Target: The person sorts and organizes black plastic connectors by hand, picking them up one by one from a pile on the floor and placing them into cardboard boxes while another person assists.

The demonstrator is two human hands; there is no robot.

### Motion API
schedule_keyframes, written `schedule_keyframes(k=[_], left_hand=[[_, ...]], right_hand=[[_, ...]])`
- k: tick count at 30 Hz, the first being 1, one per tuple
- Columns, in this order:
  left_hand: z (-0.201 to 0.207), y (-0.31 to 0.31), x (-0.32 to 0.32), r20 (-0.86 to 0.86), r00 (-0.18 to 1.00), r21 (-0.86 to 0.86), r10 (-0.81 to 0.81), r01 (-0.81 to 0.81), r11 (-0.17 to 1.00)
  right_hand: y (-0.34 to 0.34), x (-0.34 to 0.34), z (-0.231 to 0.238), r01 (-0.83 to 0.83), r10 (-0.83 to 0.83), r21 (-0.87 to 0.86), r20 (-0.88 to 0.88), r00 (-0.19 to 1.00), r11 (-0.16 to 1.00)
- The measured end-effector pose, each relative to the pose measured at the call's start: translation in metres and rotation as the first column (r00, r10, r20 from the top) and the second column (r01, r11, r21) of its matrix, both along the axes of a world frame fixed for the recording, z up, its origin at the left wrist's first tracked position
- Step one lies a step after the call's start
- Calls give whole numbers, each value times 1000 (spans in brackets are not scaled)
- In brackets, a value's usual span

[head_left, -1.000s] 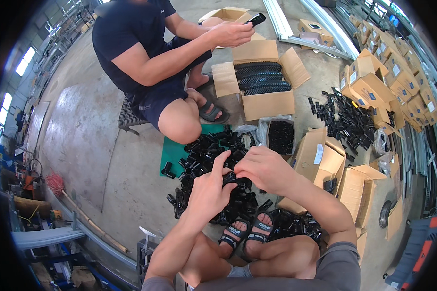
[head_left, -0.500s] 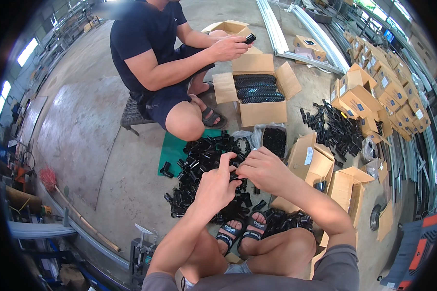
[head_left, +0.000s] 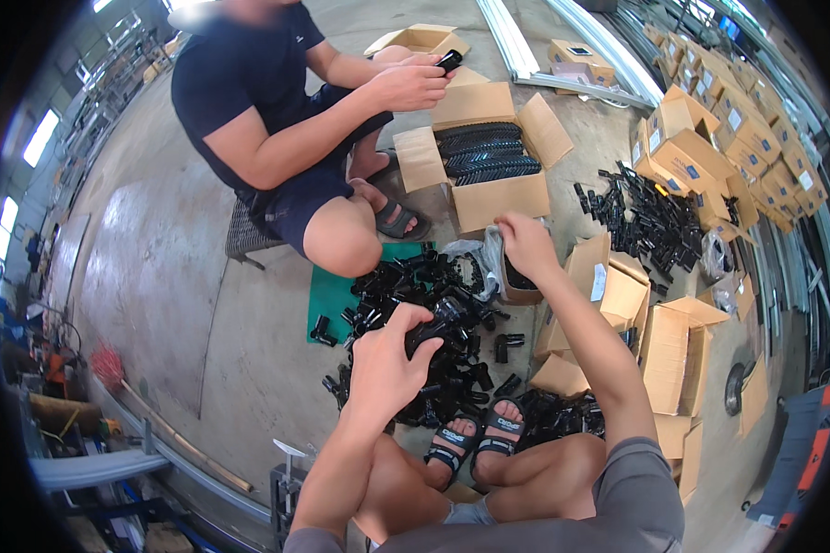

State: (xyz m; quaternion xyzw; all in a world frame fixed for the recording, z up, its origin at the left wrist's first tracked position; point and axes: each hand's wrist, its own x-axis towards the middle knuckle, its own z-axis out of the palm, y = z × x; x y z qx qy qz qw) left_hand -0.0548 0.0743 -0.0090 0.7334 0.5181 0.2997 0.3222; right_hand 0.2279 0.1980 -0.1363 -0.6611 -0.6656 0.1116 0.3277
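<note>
My left hand [head_left: 385, 364] is closed round a black pipe fitting [head_left: 421, 339], thumb and forefinger bent about it. It hovers above a heap of glossy black pipe fittings [head_left: 461, 318] that covers part of a green mat [head_left: 327, 300]. My right hand [head_left: 528, 247] is at a small cardboard box [head_left: 523, 297] lined with a grey plastic bag [head_left: 494, 253]. Small dark parts lie inside that box. The fingers of this hand point down and are mostly hidden, so what they hold does not show.
Opposite, a person [head_left: 249, 120] on a woven stool holds a black fitting [head_left: 449, 62]. Before them an open carton [head_left: 503, 207] holds rows of black parts. To the right lie another black pile [head_left: 641, 221], open cartons [head_left: 678, 359] and stacked boxes [head_left: 747, 147]. A broom [head_left: 184, 438] lies left.
My hands have come apart. The right hand has moved away to the small lined box; the left has stayed over the heap with the fitting. The view has shifted slightly.
</note>
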Motion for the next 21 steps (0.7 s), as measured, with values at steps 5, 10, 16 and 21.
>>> schedule_keyframes(k=[5, 10, 16, 21], left_hand=[[-3, 7, -5, 54, 996, -75, 72, -68, 995], [-1, 13, 5, 125, 980, -209, 153, -125, 970], [-15, 7, -3, 141, 974, -247, 178, -139, 959], [-27, 18, 7, 142, 980, -282, 143, -98, 954]], right_hand=[[35, 1, -123, -81, 204, -261, 487, 849, 962], [45, -16, -220, -53, 287, -363, 630, 722, 930], [63, -49, -275, -18, 292, -397, 642, 709, 918], [62, -42, -283, -42, 262, -317, 694, 671, 947]])
